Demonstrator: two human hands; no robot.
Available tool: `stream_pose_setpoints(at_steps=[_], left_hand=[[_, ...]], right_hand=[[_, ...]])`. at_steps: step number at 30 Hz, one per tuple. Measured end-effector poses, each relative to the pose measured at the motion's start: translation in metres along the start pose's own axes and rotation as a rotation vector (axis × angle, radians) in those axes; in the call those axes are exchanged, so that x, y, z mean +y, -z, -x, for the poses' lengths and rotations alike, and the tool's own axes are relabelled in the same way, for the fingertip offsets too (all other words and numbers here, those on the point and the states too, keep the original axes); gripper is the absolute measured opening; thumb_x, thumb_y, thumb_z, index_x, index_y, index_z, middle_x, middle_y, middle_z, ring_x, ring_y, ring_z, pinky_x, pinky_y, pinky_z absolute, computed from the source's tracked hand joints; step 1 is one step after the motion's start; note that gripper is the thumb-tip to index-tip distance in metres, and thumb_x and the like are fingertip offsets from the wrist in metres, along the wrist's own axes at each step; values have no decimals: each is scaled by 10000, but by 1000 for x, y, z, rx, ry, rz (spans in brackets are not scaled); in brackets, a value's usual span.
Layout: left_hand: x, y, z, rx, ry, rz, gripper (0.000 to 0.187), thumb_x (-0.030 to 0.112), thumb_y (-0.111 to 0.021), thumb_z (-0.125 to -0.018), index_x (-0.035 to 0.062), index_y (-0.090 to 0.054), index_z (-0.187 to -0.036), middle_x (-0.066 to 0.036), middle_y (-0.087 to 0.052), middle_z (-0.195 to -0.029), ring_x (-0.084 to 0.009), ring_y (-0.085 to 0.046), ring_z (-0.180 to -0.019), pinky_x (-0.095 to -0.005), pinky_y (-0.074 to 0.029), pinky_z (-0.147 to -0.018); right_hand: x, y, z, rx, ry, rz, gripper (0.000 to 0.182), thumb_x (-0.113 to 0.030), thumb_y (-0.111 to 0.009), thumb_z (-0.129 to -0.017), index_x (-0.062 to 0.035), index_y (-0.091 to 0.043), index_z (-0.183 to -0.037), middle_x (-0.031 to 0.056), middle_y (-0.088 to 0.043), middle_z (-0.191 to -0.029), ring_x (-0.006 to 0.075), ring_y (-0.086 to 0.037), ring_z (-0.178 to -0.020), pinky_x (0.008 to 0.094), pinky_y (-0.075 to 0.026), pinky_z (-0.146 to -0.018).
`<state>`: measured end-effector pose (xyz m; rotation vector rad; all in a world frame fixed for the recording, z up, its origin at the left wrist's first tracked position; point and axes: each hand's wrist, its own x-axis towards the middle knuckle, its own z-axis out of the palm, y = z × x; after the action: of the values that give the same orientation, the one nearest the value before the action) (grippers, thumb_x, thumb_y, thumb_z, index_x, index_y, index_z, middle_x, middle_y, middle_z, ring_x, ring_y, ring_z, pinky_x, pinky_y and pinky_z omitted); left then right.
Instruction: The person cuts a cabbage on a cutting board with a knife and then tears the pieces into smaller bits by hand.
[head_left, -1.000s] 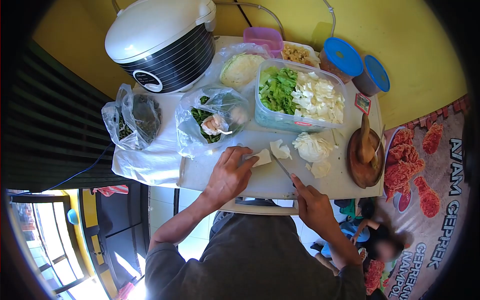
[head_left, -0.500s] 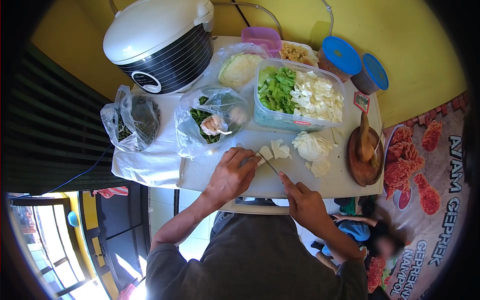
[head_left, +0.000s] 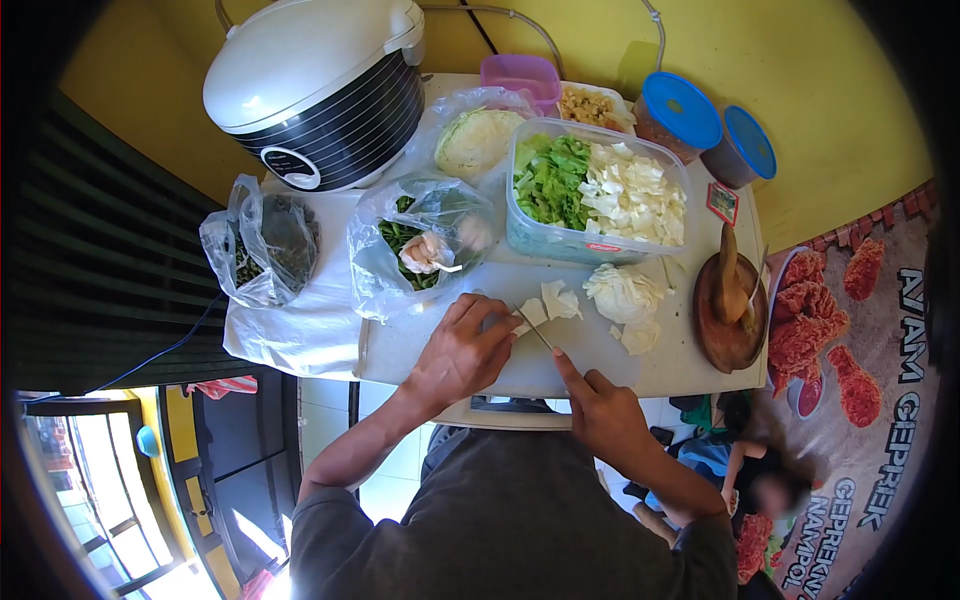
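My right hand (head_left: 606, 408) is closed round the handle of a knife (head_left: 536, 331), its index finger stretched along the top. The blade points up and left and crosses a pale cabbage leaf (head_left: 531, 314). Bent fingers of my left hand (head_left: 464, 345) press on the leaf's left side, close to the blade; part of the leaf is hidden under them. Cut cabbage pieces (head_left: 560, 300) lie just beyond the blade. To the right, a chunk of cabbage (head_left: 622, 292) and a loose piece (head_left: 640, 337) rest on the white cutting board (head_left: 590, 368).
Behind the board stands a plastic tub (head_left: 560, 244) of cut lettuce and cabbage. Plastic bags of greens (head_left: 420, 285) and a rice cooker (head_left: 320, 110) are leftward. A stone-like mortar with pestle (head_left: 712, 335) sits at right. Another person (head_left: 715, 460) is on the floor below.
My right hand and the knife have shifted slightly left and the blade is a little steeper. My left hand stays nearly still. The person on the floor has moved an arm.
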<state>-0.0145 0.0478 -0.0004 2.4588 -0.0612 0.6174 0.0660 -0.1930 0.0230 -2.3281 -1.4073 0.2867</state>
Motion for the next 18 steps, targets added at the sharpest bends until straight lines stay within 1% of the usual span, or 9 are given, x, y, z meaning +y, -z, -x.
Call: stream_pose_setpoints(at_steps=[6, 9, 12, 15, 18], left_hand=[[-1, 0, -4, -17, -10, 19, 259, 26, -768, -790, 62, -730, -1043, -106, -648, -1055, -317, -623, -959, -411, -522, -865], [-4, 4, -7, -37, -38, 26, 210, 60, -745, -818, 43, -717, -1026, -113, -648, -1031, -309, -619, -974, -427, -511, -862], [-5, 4, -19, -16, -50, -65, 207, 72, -753, -829, 52, -724, -1032, -90, -659, -1017, -294, -628, -959, -418, -500, -844], [2, 1, -40, -26, -42, -100, 253, 78, -752, -856, 87, -734, -1107, -72, -676, -1030, -281, -647, -958, -426, -505, -825], [-1, -12, -56, -52, -57, -127, 263, 111, -738, -878, 99, -732, -1140, -65, -670, -1036, -279, -637, -974, -430, -497, -841]], right_hand=[[3, 5, 16, -3, -26, -50, 651, -34, -638, -901, -108, -466, -1525, 134, -604, -778, 318, -612, -546, 444, -546, -525], [4, 9, 21, 21, -42, -95, 632, 6, -643, -891, -124, -509, -1494, 121, -610, -743, 316, -615, -568, 442, -537, -544], [2, 21, 23, -36, -87, -85, 611, 1, -639, -903, -130, -517, -1488, 123, -610, -729, 316, -616, -560, 440, -535, -545], [3, 28, 28, -27, -92, -98, 595, -4, -633, -916, -125, -517, -1487, 132, -622, -732, 323, -630, -576, 436, -538, -552], [5, 35, 33, -6, -149, -117, 590, 4, -620, -921, -118, -515, -1489, 146, -638, -753, 336, -643, -596, 438, -539, -567]])
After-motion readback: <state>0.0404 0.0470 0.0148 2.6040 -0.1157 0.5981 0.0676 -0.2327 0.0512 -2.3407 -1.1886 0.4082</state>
